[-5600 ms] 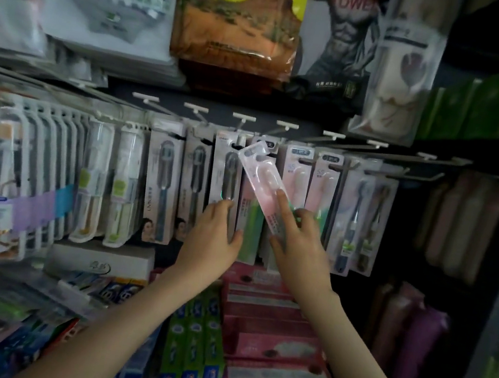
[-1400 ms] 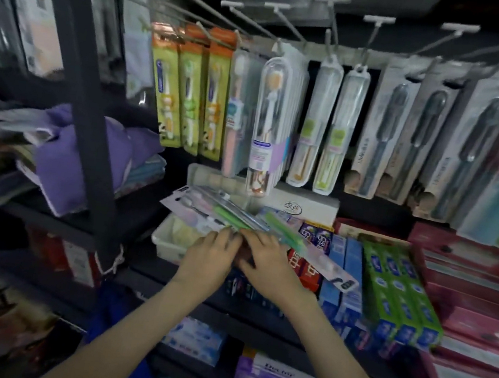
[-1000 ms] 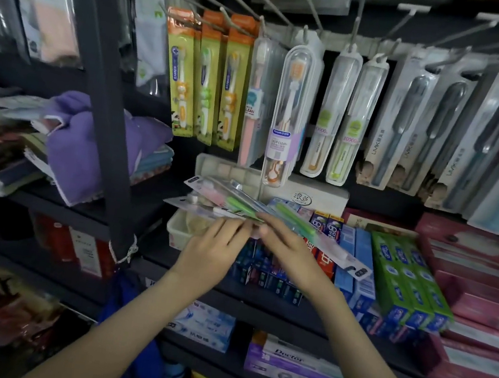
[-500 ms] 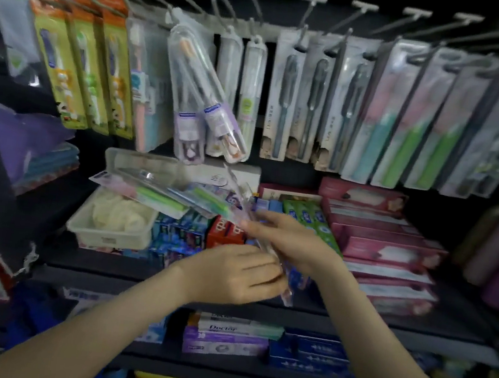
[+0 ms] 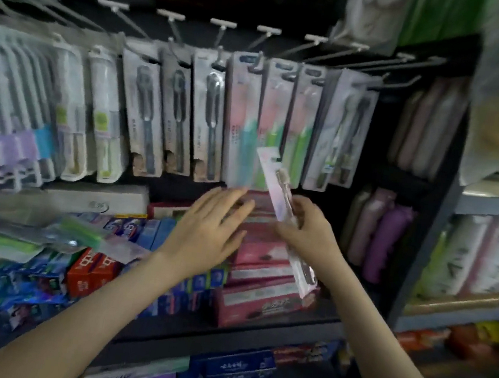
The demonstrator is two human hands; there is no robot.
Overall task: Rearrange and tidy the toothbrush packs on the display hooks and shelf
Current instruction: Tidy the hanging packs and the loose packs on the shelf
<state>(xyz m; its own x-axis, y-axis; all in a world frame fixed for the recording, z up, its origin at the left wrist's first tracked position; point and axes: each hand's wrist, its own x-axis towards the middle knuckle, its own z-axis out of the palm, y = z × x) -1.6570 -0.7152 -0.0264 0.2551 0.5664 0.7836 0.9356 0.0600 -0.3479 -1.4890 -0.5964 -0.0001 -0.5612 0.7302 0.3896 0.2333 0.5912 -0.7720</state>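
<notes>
The right hand [image 5: 306,229] holds one toothbrush pack [image 5: 285,200] in front of the display, a little right of centre. Its grip is curled round the pack's middle, pinching it. The pack is tilted. Its card top leans up and to the left, overlapping the lower ends of the hanging packs [image 5: 269,121], and its bottom end points down and to the right over the pink boxes [image 5: 259,272]. It is held free of the hooks.

The left hand [image 5: 208,227] is just left of it, with its back toward the camera. Its grip is spread, the fingers straight and holding nothing. The fingertips [image 5: 241,195] reach just beneath the lower edge of the pink-and-green hanging packs, but the blur hides whether they touch.

The display hooks [image 5: 222,26] run in a row across the far wall, with packs hung side by side from the far left to right of centre. On the shelf [image 5: 222,334] below, loose packs [image 5: 55,230] lie flat in a heap at the left, on top of toothpaste boxes [image 5: 94,270]. Pink and purple bottles [image 5: 389,236] stand to the right, in a darker bay beside the hanging rows
</notes>
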